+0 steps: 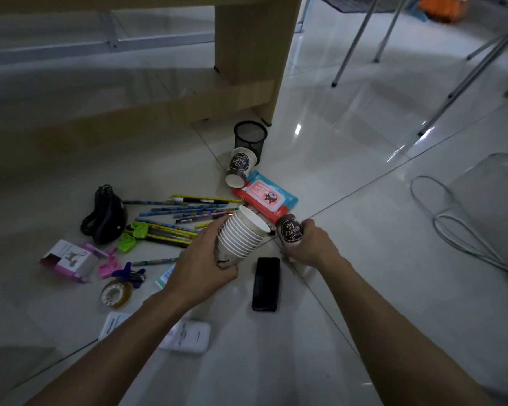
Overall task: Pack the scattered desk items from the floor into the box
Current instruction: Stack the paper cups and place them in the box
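My left hand (201, 259) grips a stack of nested white paper cups (242, 234), tilted with the open mouth facing up and right. My right hand (311, 244) holds a single dark paper cup (289, 231) just right of the stack. Another paper cup (239, 168) lies on its side farther away, beside a black mesh pen holder (250, 137). On the tiled floor lie several pencils and pens (182, 218), a wet-wipes pack (266, 197), a black phone (266, 284), a tape roll (116, 294), coloured clips (129, 241) and a small pink box (69, 259). No box for packing is in view.
A wooden desk leg (252, 54) stands behind the items. Metal chair legs (355, 45) rise at the upper right. A white cable (452, 230) loops on the floor at right. A black corded device (106, 218) lies at left, and white cards (188, 336) lie under my left arm.
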Available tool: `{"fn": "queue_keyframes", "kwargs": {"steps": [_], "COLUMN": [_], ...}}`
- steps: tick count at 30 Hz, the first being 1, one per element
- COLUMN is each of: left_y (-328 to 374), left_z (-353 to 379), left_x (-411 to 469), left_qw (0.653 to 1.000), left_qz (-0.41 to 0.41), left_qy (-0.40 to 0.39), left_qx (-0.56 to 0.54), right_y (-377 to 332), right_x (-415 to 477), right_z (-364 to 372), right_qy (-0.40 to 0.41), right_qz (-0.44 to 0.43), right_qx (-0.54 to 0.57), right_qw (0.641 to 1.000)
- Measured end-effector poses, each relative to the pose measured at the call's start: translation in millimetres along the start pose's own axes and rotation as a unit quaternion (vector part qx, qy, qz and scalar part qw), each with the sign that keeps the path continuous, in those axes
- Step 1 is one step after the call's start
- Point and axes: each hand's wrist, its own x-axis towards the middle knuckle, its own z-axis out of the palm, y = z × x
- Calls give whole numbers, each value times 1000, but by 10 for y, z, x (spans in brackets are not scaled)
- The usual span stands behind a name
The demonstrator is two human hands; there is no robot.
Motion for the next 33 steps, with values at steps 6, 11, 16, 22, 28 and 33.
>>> {"fn": "queue_keyframes", "kwargs": {"steps": [6,11,16,22,28,33], "left_y": [-53,-31,-13,-30,-144,-242], "left_z": [-51,-198,-252,-357,-443,-423], "left_x": [39,105,106,247,573,782], "left_qw": [1000,997,995,995,992,989], "left_qz": [-12,-12,-14,-41,-87,-112], "left_qy": [18,48,54,83,92,91], "left_qx": [1,51,84,19,20,-31], "right_y": [-111,-500,-806,-1016,-1246,-1541], "right_x": [-24,-97,-247,-144,625,1118], "right_z": [-77,-442,-358,-148,-142,117], "right_qy": [75,67,-50,13,117,73], "right_qz": [-102,-298,-390,-327,-132,-21], "right_qx": [292,126,42,276,220,204], "right_qw": [948,944,918,904,960,976]}}
